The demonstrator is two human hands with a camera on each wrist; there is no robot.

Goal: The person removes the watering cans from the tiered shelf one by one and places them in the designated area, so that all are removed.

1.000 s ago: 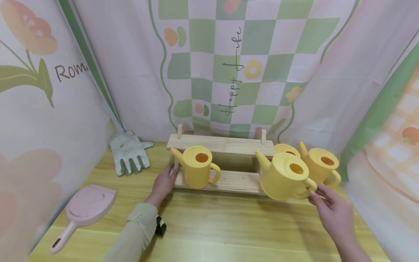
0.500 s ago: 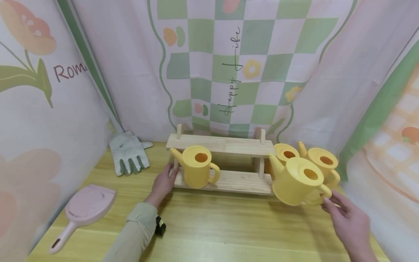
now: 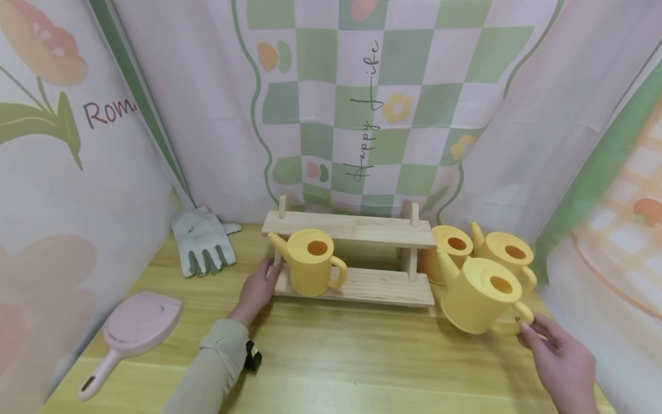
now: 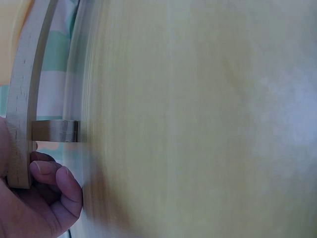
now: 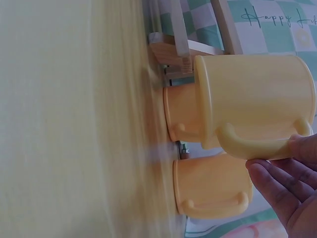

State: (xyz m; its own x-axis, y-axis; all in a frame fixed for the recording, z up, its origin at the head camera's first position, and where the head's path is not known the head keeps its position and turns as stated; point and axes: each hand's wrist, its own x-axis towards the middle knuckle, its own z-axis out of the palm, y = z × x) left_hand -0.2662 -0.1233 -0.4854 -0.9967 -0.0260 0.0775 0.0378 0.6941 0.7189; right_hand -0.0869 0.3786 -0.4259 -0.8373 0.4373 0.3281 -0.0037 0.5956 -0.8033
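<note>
My right hand (image 3: 561, 359) pinches the handle of a yellow watering can (image 3: 481, 296), thumb on one side and fingers on the other. The can hangs tilted over the table, right of a two-tier wooden shelf (image 3: 377, 286). My left hand (image 3: 257, 292) grips the left end of the shelf's lower board (image 4: 22, 99), fingers curled under it in the left wrist view. On that lower board, at the left, stands a second watering can (image 3: 311, 270), spout to the left. Two more, a watering can (image 3: 433, 264) and another watering can (image 3: 509, 250), stand behind the held one.
A grey-white work glove (image 3: 204, 238) lies at the back left of the wooden table (image 3: 331, 356). In front of it is a pink dustpan (image 3: 139, 325). A printed curtain (image 3: 357, 103) hangs close behind the shelf, and fabric walls stand at both sides.
My right hand has carried the watering can rightward and a little toward me, away from the shelf's right end, uncovering the can behind. The left hand has stayed on the shelf.
</note>
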